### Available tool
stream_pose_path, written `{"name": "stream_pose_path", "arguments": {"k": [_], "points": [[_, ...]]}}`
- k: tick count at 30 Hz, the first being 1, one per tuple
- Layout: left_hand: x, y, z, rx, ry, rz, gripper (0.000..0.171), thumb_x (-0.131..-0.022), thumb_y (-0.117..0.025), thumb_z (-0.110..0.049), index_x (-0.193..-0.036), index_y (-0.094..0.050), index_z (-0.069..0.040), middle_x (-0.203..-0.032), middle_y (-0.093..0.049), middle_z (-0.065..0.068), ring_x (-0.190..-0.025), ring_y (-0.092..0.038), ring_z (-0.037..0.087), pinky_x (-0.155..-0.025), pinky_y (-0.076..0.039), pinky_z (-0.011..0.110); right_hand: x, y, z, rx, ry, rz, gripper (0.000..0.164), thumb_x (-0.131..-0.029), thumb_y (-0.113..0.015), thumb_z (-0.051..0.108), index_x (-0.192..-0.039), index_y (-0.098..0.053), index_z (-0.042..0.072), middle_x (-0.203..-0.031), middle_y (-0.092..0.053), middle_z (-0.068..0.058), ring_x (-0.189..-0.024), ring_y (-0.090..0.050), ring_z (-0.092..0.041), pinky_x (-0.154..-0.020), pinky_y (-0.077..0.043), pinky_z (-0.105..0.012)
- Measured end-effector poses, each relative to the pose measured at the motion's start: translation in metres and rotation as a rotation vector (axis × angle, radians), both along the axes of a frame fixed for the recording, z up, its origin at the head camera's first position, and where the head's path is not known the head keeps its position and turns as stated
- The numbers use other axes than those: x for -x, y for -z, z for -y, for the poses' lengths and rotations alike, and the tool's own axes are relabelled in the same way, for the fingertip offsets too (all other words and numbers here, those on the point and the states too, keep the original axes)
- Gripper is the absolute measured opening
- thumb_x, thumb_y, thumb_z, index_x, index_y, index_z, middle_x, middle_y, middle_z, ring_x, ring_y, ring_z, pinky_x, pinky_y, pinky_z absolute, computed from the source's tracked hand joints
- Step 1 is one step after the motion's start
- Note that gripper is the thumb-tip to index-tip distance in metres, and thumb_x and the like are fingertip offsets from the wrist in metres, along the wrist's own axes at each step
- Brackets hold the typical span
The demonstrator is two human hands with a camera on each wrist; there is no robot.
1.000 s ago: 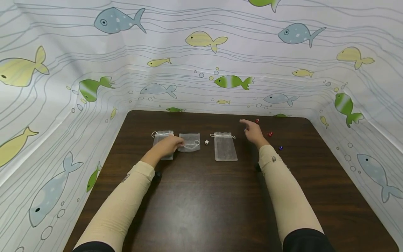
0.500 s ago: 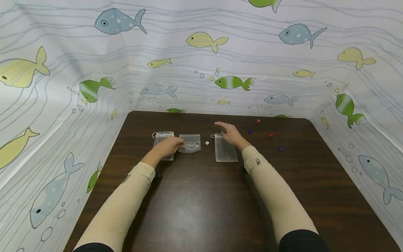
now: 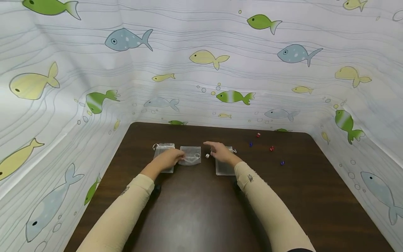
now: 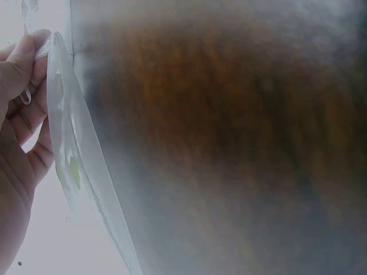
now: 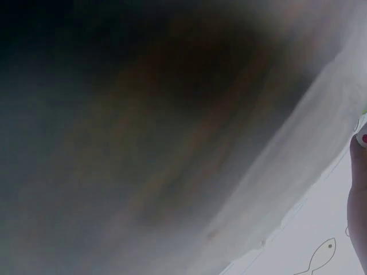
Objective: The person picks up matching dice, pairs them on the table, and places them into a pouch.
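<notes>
My left hand (image 3: 170, 158) pinches the edge of a sheer white drawstring pouch (image 3: 191, 154); in the left wrist view, thumb and fingertips hold the mesh (image 4: 74, 132). A second drawstring pouch (image 3: 163, 145) lies flat, partly covered by that hand. My right hand (image 3: 221, 153) is over a third pouch (image 3: 225, 169), index finger extended to the left. Just left of its thumb lies a white die (image 3: 207, 155); whether they touch I cannot tell. At the right wrist view's edge, a red-dotted white die (image 5: 362, 136) shows by a finger.
Two red dice (image 3: 258, 135) (image 3: 271, 148) and two blue dice (image 3: 251, 144) (image 3: 282, 163) lie on the right side of the dark wooden table (image 3: 195, 210). A fish-printed white sheet (image 3: 176, 63) surrounds the table's back and sides.
My right hand has moved left from beside the blue and red dice, across the right pouch, to the white die. The left hand keeps its pinch on the pouch. The head view has tilted up.
</notes>
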State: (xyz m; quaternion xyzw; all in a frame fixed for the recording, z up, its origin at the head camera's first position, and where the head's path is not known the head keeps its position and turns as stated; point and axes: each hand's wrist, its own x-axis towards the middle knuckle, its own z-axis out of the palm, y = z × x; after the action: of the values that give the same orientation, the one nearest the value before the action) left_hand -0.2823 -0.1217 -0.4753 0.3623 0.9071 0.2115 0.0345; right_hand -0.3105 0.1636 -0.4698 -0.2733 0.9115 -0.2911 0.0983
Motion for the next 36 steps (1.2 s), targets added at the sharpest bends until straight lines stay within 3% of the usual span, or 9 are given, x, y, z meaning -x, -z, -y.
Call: {"name": "stream_pose_path", "arguments": {"k": [4,13,20,25,27,29,31,34,36], "points": [[-0.005,0.004,0.001,-0.005,0.015,-0.016,0.008,-0.100,-0.064,-0.010,-0.094,-0.069,-0.010,-0.083,-0.066,-0.002,-0.072,-0.059,0.010,-0.071,-0.053,0.033,-0.008,0.007,0.005,-0.048,-0.023,-0.011,0.057,-0.096,-0.056,-0.013,-0.150,-0.047,0.003,-0.143,-0.055,-0.021,-0.102,-0.060,-0.031,-0.078,-0.046,-0.038],[-0.018,0.011,0.007,0.004,-0.026,0.018,0.007,-0.099,-0.064,-0.010,-0.097,-0.070,-0.011,-0.087,-0.068,-0.003,-0.075,-0.062,0.010,-0.072,-0.054,0.033,-0.018,0.017,0.020,-0.097,-0.080,0.013,0.056,-0.097,-0.058,-0.009,-0.150,-0.047,0.005,-0.140,-0.057,-0.018,-0.079,-0.055,-0.021,-0.072,-0.045,-0.034],[-0.017,0.015,0.007,-0.018,-0.009,0.010,0.008,-0.100,-0.064,-0.010,-0.100,-0.071,-0.011,-0.090,-0.069,-0.002,-0.078,-0.065,0.012,-0.072,-0.055,0.033,-0.019,0.021,0.021,-0.147,-0.075,0.015,0.052,-0.101,-0.054,-0.006,-0.151,-0.047,0.008,-0.149,-0.052,-0.016,-0.089,-0.056,-0.019,-0.078,-0.042,-0.037],[-0.015,0.012,0.004,-0.023,0.007,0.021,0.008,-0.101,-0.063,-0.009,-0.096,-0.069,-0.011,-0.086,-0.066,-0.003,-0.073,-0.060,0.010,-0.068,-0.053,0.031,-0.017,0.020,0.020,-0.159,-0.068,0.004,0.056,-0.098,-0.057,-0.009,-0.151,-0.046,0.007,-0.147,-0.053,-0.018,-0.064,-0.046,-0.015,-0.070,-0.042,-0.035],[-0.014,0.011,0.003,-0.025,0.011,0.022,0.010,-0.101,-0.062,-0.010,-0.093,-0.068,-0.012,-0.083,-0.064,-0.003,-0.069,-0.056,0.008,-0.066,-0.050,0.030,-0.016,0.020,0.019,-0.144,-0.059,0.015,0.057,-0.097,-0.059,-0.008,-0.151,-0.046,0.006,-0.145,-0.054,-0.018,-0.062,-0.046,-0.016,-0.068,-0.042,-0.035],[-0.013,0.011,0.002,-0.027,0.018,0.016,0.012,-0.101,-0.062,-0.010,-0.090,-0.066,-0.013,-0.080,-0.062,-0.004,-0.067,-0.053,0.007,-0.065,-0.049,0.029,-0.016,0.020,0.018,-0.123,-0.044,0.029,0.056,-0.098,-0.061,-0.005,-0.151,-0.046,0.006,-0.145,-0.054,-0.018,-0.069,-0.055,-0.018,-0.070,-0.045,-0.036],[-0.012,0.012,0.002,-0.030,0.025,-0.001,0.013,-0.101,-0.063,-0.010,-0.089,-0.065,-0.013,-0.079,-0.061,-0.005,-0.066,-0.052,0.006,-0.064,-0.048,0.029,-0.016,0.021,0.018,-0.102,-0.026,0.034,0.054,-0.099,-0.062,-0.002,-0.150,-0.047,0.006,-0.146,-0.053,-0.018,-0.089,-0.064,-0.024,-0.078,-0.051,-0.038],[-0.011,0.012,0.001,-0.026,0.031,-0.028,0.012,-0.100,-0.063,-0.011,-0.088,-0.065,-0.014,-0.080,-0.062,-0.006,-0.067,-0.053,0.005,-0.065,-0.049,0.029,-0.014,0.021,0.019,-0.075,-0.012,0.015,0.051,-0.100,-0.062,0.000,-0.149,-0.049,0.006,-0.148,-0.052,-0.018,-0.118,-0.062,-0.032,-0.094,-0.052,-0.045],[-0.010,0.011,0.000,-0.020,0.026,-0.036,0.012,-0.100,-0.064,-0.012,-0.089,-0.065,-0.015,-0.080,-0.062,-0.006,-0.068,-0.054,0.005,-0.066,-0.050,0.029,-0.013,0.018,0.020,-0.068,-0.010,-0.009,0.050,-0.100,-0.063,0.000,-0.147,-0.050,0.005,-0.147,-0.053,-0.017,-0.123,-0.060,-0.034,-0.098,-0.051,-0.047]]}}
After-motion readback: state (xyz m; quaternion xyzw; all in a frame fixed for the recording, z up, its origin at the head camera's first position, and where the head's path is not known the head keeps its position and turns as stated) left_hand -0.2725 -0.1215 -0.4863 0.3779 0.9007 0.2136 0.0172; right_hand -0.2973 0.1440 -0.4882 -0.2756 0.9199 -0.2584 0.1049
